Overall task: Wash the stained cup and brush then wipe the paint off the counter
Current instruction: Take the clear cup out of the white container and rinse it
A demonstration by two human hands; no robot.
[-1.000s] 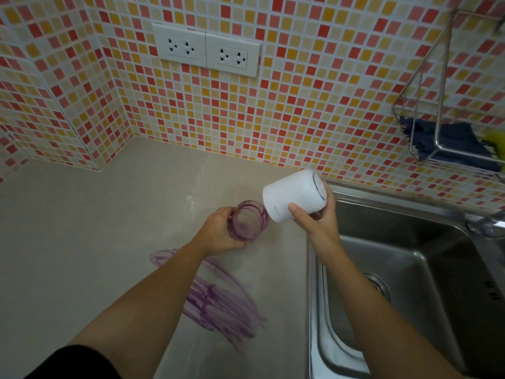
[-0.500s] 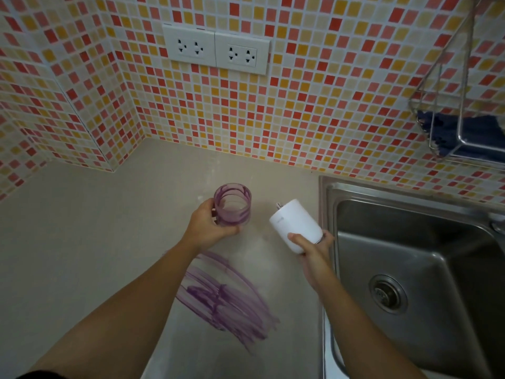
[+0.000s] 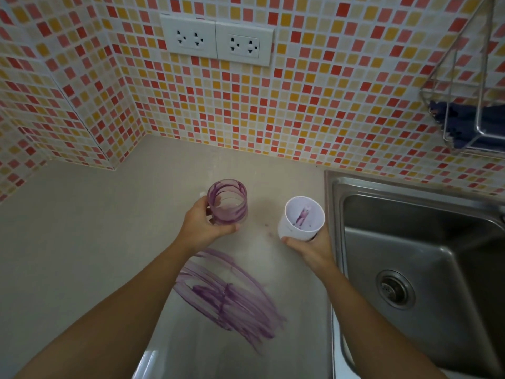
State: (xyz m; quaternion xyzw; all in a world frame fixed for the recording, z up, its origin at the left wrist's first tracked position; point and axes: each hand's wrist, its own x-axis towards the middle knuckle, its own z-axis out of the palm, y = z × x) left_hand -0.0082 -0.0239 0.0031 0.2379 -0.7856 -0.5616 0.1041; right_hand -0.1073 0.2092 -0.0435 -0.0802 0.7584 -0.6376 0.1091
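A clear cup (image 3: 228,201) streaked with purple paint stands upright on the beige counter (image 3: 82,236), and my left hand (image 3: 202,228) grips its near side. To its right, my right hand (image 3: 311,246) holds a white cup (image 3: 302,221) upright at the counter's edge beside the sink; purple stains show inside it. Broad purple paint strokes (image 3: 229,294) cover the counter between my forearms. No brush is in view.
A steel sink (image 3: 426,255) with a drain (image 3: 393,288) fills the right side. On the tiled wall above it hangs a wire rack (image 3: 464,110) with a dark blue cloth (image 3: 459,121). Two white socket plates (image 3: 216,41) sit on the back wall.
My right hand has turned the white cup from tipped toward the clear cup to upright and lowered it near the sink's edge. My left hand has kept its hold on the clear cup.
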